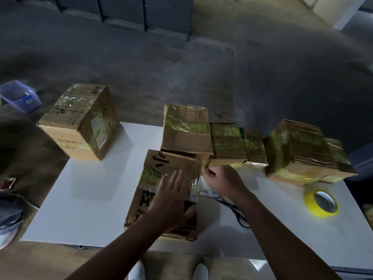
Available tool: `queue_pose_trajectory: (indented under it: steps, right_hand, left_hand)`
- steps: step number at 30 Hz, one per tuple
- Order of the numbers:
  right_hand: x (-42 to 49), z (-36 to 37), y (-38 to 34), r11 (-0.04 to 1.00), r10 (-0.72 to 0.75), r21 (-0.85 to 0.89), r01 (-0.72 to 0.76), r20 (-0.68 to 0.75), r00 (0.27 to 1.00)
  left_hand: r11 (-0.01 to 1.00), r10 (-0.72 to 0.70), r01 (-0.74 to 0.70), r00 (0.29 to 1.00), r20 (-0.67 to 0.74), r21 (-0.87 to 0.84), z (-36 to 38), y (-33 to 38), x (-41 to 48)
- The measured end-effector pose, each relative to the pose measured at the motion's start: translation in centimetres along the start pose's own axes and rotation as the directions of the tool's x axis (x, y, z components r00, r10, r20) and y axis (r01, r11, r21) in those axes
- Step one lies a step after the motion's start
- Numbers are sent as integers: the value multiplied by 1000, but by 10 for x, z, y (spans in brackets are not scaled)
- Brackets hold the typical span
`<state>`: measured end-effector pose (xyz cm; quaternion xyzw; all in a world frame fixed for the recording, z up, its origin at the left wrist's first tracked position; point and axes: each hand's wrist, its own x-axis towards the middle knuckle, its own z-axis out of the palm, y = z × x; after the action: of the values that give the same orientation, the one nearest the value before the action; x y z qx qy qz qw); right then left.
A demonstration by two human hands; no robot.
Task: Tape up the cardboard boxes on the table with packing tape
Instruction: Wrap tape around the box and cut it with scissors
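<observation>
the near box lies on the white table, under both hands. left hand lies flat on its top, fingers spread, pressing the tape strip; right hand curls at its right edge, whether pinching tape i cannot tell. the cardboard looks worn, soft, likely light: steady it by the flat top. scissors and tape roll lie right of it. taped boxes behind it are closed, contents hidden; blue bin far left, contents unclear
</observation>
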<state>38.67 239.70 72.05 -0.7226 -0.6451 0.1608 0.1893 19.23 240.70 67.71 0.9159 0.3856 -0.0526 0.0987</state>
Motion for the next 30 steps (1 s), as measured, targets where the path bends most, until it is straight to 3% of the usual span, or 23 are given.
queue_pose_trajectory:
  steps: [7,12,22,25,27,30]
  right_hand:
    - [-5,4,13,999,33,42,-33,12,999]
    - [-16,6,37,997,35,-67,-29,83,996]
    - [-6,49,38,994,81,-92,-61,232,969]
    - [-2,48,38,991,127,1,-132,276,953]
    - [-2,45,35,980,136,113,-165,230,964]
    - [-3,34,26,936,129,308,-168,144,981]
  left_hand:
    - [1000,5,-4,999,50,-28,10,15,4]
    - [999,-15,17,997,75,-32,5,19,2]
    - [960,-272,281,933,236,-7,-17,70,27]
    - [960,-263,278,938,224,-34,-18,66,28]
    - [951,-275,296,942,191,-86,-20,57,25]
    - [908,-280,300,954,111,-291,-29,38,17]
